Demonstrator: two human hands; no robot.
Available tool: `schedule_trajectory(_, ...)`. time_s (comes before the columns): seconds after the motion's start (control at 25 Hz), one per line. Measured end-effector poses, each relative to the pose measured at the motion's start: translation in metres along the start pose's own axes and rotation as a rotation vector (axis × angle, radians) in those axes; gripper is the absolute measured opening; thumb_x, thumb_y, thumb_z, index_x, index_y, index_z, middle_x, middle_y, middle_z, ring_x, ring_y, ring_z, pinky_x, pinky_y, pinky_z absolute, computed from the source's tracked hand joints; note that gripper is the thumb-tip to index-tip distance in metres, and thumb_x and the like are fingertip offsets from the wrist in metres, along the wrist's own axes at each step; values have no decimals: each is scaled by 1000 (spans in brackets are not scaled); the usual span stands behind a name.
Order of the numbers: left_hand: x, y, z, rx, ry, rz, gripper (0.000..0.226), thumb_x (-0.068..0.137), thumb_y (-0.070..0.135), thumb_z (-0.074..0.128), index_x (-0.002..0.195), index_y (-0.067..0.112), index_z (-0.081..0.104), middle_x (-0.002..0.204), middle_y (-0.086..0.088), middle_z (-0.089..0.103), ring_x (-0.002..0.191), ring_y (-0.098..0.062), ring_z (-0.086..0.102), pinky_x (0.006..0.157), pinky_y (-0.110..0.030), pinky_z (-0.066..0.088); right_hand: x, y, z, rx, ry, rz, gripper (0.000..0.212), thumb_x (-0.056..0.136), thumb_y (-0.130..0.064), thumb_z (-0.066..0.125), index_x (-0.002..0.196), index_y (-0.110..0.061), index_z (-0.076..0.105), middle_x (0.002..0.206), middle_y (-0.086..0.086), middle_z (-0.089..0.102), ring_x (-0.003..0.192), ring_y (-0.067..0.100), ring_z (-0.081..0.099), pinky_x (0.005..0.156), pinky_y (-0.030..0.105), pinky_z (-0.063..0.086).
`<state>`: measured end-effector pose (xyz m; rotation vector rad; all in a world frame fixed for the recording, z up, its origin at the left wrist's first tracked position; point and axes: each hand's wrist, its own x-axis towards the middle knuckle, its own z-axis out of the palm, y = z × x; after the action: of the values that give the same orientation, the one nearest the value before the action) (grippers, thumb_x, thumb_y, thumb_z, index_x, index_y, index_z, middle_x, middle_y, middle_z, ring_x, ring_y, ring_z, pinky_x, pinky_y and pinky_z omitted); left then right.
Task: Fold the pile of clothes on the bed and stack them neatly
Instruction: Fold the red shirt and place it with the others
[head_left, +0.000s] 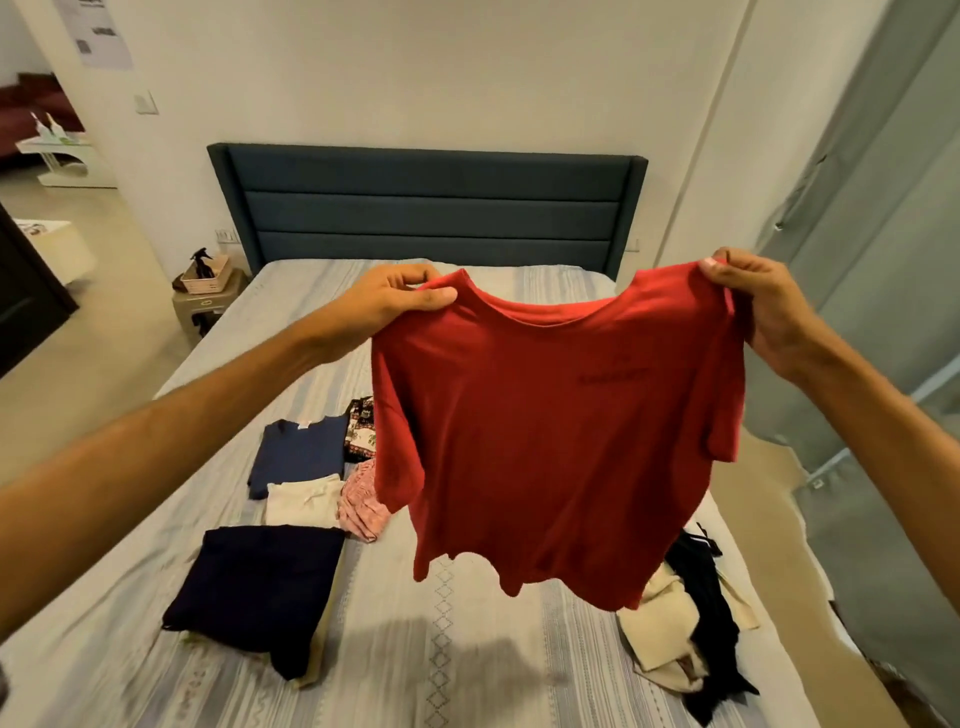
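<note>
You hold a red T-shirt (556, 431) up over the bed (441, 649).
Your left hand (400, 299) and right hand (763, 306) each pinch a shoulder; folded clothes (260, 582) lie left, an unfolded heap (685, 629) right.

red t-shirt (556, 431) hides the bed (156, 675) behind it – also part of the patterned garment (361, 428) and unfolded pile (691, 623); chest print illegible; both forearms cut off by frame edges.
</note>
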<state>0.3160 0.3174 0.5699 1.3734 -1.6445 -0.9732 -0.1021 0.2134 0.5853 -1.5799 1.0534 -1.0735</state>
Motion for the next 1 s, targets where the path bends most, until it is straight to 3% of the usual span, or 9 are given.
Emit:
schedule_trajectory(0.08, 13, 7, -11, 165, 37, -8, 29, 96, 49, 66, 102, 22, 75, 99, 8, 77, 92, -13, 74, 84, -23, 57, 11, 1, -3, -124, 4, 3, 27, 99, -29, 68, 74, -20, 67, 58, -11, 61, 52, 1, 55, 48, 13, 41)
schedule_trajectory(0.2, 31, 1, -21, 358, 121, 3, 33, 97, 56, 61, 96, 28, 78, 99, 10, 77, 93, -9, 71, 85, -22, 50, 30, 12, -6, -216, -16, 43, 21, 97, -40, 70, 90, -21, 77, 80, -4, 76, 73, 8, 70, 66, 21, 53)
schedule_trajectory(0.44, 76, -40, -21, 392, 175, -53, 32, 97, 52, 65, 98, 25, 82, 92, 11, 77, 84, 3, 67, 84, -23, 50, 75, 64, 7, -303, -39, 65, 30, 95, -51, 70, 102, -24, 80, 95, -3, 79, 89, 13, 73, 84, 30, 56)
schedule_trajectory(0.56, 111, -74, -26, 477, 280, -47, 28, 98, 51, 65, 104, 29, 82, 97, 12, 77, 89, 1, 67, 91, -33, 55, 111, 102, 17, -320, -57, 114, 30, 93, -55, 71, 103, -29, 82, 96, -7, 79, 99, 18, 73, 92, 36, 57)
schedule_trajectory(0.8, 144, -102, -31, 400, 521, 32, 40, 94, 61, 66, 113, 29, 80, 102, 9, 77, 94, -7, 71, 89, -33, 60, 153, 126, 47, -181, 67, 50, 32, 92, -53, 72, 104, -26, 81, 98, -5, 79, 98, 21, 73, 85, 36, 60)
schedule_trajectory(0.88, 126, -101, -30, 390, 522, 67, 41, 95, 62, 65, 115, 29, 79, 104, 9, 77, 95, -8, 72, 86, -27, 61, 141, 121, 51, -172, 42, 13, 29, 93, -54, 70, 104, -30, 80, 100, -9, 79, 97, 18, 73, 86, 38, 61)
schedule_trajectory(1.0, 79, -109, -18, 420, 559, 95, 44, 96, 64, 62, 114, 28, 79, 101, 9, 77, 88, -9, 72, 81, -26, 62, 90, 124, 50, -226, -110, -11, 31, 95, -53, 70, 111, -29, 79, 101, -2, 80, 87, 26, 76, 72, 44, 62)
